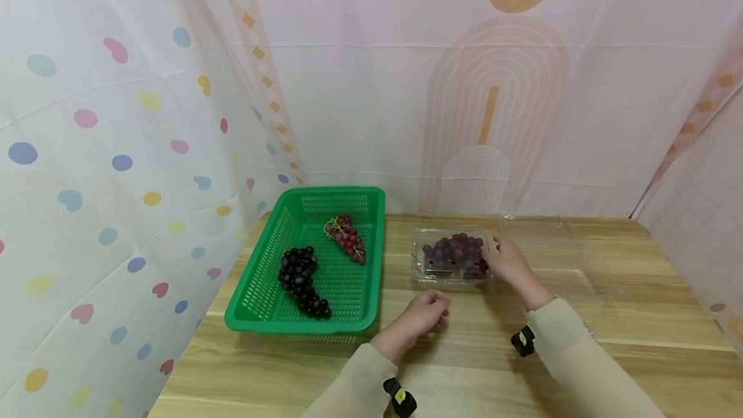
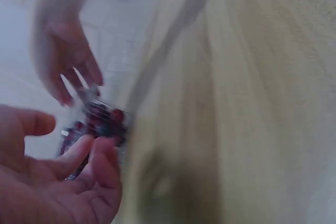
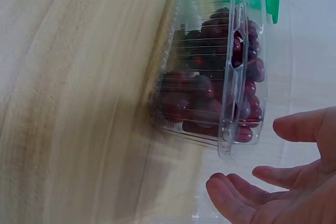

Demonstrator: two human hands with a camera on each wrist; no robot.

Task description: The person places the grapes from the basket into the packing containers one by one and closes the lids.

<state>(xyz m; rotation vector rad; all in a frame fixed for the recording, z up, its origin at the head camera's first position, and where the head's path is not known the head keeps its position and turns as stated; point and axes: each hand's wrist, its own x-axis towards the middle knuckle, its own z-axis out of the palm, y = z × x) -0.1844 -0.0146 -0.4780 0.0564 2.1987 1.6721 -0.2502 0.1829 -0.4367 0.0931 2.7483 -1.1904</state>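
Note:
A clear plastic clamshell box (image 1: 425, 271) sits on the table with a bunch of dark red grapes (image 1: 455, 249) inside. Its lid lies over the fruit, as the right wrist view shows. By the box's right end is my right hand (image 1: 511, 264), fingers spread and a small gap from the plastic (image 3: 294, 177). My left hand (image 1: 422, 312) hovers in front of the box with fingers loosely bent and nothing in them. In the left wrist view, which is blurred, this left hand (image 2: 68, 182) overlaps the box, and contact cannot be made out.
Left of the box stands a green plastic basket (image 1: 378, 257). It holds a black grape bunch (image 1: 302, 282) and a smaller red bunch (image 1: 346, 237). Another clear plastic container (image 1: 571, 279) lies on the wooden table (image 1: 476, 373) at the right. Patterned curtains (image 1: 360, 82) border the table.

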